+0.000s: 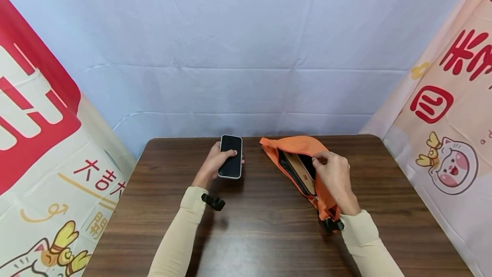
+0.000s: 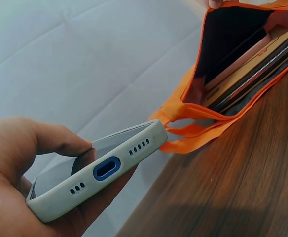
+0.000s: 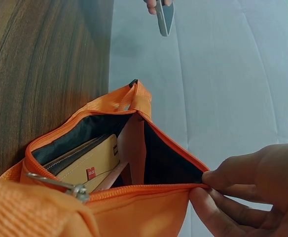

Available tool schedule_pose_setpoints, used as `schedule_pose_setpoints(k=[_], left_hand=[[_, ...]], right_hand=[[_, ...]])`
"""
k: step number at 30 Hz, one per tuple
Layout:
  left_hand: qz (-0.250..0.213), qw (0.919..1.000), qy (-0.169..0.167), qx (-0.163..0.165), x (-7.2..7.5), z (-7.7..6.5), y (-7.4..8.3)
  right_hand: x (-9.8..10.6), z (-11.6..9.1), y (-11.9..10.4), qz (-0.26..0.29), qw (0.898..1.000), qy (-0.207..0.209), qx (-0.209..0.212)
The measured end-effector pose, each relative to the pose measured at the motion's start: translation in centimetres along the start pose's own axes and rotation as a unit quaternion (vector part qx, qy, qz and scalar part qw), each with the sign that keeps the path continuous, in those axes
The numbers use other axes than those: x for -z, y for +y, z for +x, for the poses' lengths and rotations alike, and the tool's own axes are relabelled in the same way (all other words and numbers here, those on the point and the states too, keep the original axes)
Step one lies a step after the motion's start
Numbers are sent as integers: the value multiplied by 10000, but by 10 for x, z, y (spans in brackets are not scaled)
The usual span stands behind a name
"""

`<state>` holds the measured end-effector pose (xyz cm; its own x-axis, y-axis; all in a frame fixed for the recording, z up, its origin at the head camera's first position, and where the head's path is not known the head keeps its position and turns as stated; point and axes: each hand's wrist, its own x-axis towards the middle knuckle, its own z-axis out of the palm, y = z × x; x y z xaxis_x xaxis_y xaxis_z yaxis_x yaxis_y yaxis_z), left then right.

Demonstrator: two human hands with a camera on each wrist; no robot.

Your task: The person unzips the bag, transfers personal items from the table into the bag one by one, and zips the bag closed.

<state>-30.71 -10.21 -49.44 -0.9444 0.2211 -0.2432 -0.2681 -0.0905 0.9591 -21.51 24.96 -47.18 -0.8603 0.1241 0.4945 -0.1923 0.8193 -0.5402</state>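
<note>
My left hand (image 1: pixel 215 159) grips a smartphone (image 1: pixel 230 163) in a pale case above the table, thumb lying across its dark screen; the case's charging-port end (image 2: pixel 107 169) faces the left wrist view. To the right, an orange waist bag (image 1: pixel 303 142) lies with its zipped mouth spread wide. My right hand (image 1: pixel 333 172) pinches the edge of that mouth between thumb and fingers. Inside the bag, a tan item with a small red label (image 3: pixel 90 173) stands beside a dark zipped wallet-like item (image 2: pixel 262 74) and a pinkish flat piece (image 3: pixel 132 143).
A dark wood table (image 1: pixel 261 234) carries the bag near its far edge. Behind hangs a pale creased cloth (image 1: pixel 238 54). Printed banners stand left (image 1: pixel 34 97) and right (image 1: pixel 453 110). The bag's zipper pull (image 3: pixel 77 191) hangs at one end of the opening.
</note>
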Motion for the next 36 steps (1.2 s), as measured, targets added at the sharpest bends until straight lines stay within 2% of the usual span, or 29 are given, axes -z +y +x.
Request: schedule_pose_setpoints(k=[11,30,36], left_hand=[[79,9999,-142,5,-7,-2,2],[-178,9990,-399,-7,-28,3,-1],[-92,9990,-449,-11,-34,3,-2]], right_hand=[[-1,0,1,-8,10000,-5,8],[-2,-1,1,-45,10000,57,7],[-1,-1,1,-38,10000,73,27]])
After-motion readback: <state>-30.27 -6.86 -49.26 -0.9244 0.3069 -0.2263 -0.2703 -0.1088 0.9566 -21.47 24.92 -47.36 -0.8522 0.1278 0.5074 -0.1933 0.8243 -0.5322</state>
